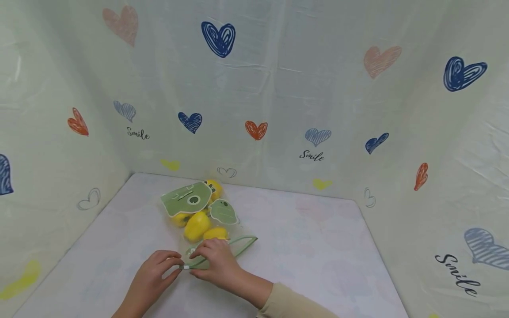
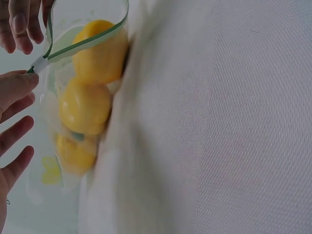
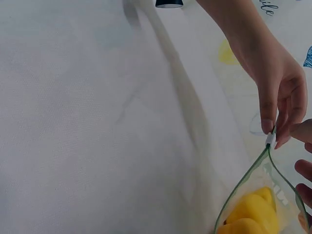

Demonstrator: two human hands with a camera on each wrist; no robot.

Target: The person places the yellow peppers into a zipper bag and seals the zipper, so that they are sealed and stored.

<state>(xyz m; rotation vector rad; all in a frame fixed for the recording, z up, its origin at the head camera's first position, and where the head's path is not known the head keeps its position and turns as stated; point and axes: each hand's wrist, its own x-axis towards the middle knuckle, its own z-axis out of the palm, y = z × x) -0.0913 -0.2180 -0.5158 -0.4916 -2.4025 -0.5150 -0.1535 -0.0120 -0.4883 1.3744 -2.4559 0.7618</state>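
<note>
A clear zip bag [image 1: 180, 232] with green leaf-like prints lies on the table, its green-edged mouth spread apart toward me. Several yellow pieces shaped like bell peppers [image 2: 87, 106] are inside. A white slider [image 3: 270, 140] sits at the left end of the zip strip. My left hand [image 1: 156, 276] pinches that end between thumb and fingertip, right beside the slider; its other fingers are spread. Over the bag's mouth is my right hand [image 1: 218, 263], thumb and fingers parted in a loose curve, with fingertips close to the green edge.
The table [image 1: 310, 265] has a pale textured cover. Whitish sheets printed with hearts and "Smile" form walls [image 1: 274, 92] at the back and both sides. A dark cylindrical thing [image 3: 169, 4] shows at the top of the right wrist view.
</note>
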